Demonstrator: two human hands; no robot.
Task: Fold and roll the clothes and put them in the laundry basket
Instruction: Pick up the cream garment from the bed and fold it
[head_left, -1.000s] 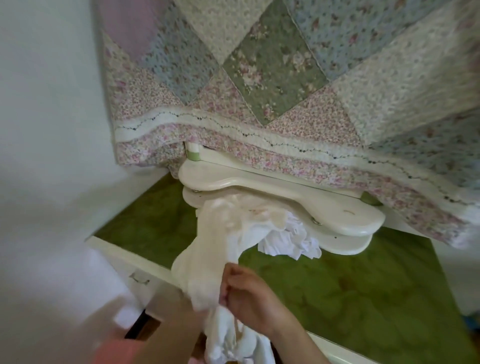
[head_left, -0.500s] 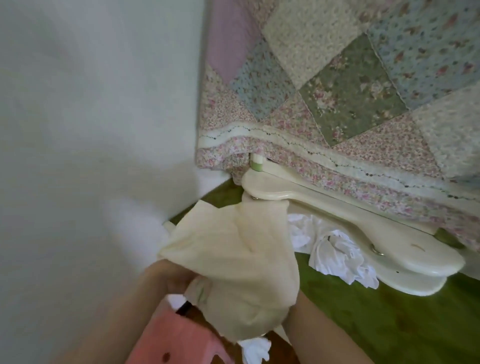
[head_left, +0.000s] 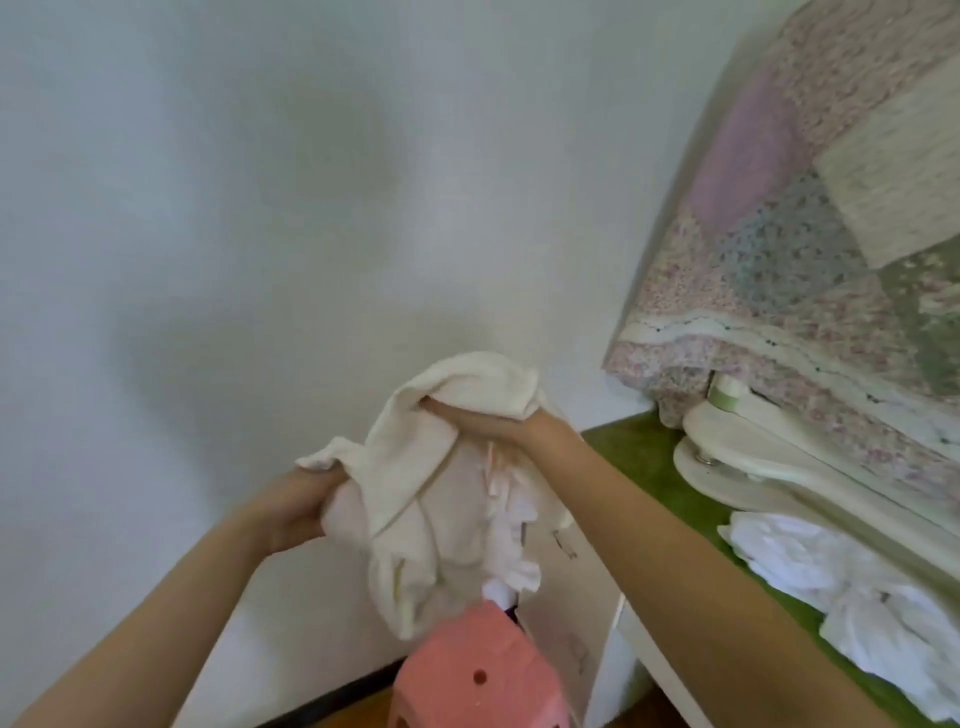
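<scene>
The person stands in a corner of the room and holds a cream garment (head_left: 415, 499) up in the air with both hands, in front of a plain white wall (head_left: 234, 208). The left hand (head_left: 298, 506) is closed around a bunched edge of the cloth on the lower left side. The right hand (head_left: 488, 423) is higher and grips the top part of the cloth, and a fold of the cloth hangs over its fingers. The two hands are apart from each other, with the cloth between them. The garment is crumpled and not folded, and its lower end hangs down just above a pink plastic basket (head_left: 478, 670) with round holes, which stands low near the wall. I cannot tell if the cloth touches the basket. To the right there is a bench (head_left: 670, 499) with a green top and white sides. On this green top lies a heap of white clothes (head_left: 841, 597), near the person's right forearm. Behind the heap, a cream wooden piece (head_left: 737, 457) with rounded ends rests on the bench. A patchwork quilt (head_left: 810, 249) with small flowers hangs down over this piece in the upper right corner.
</scene>
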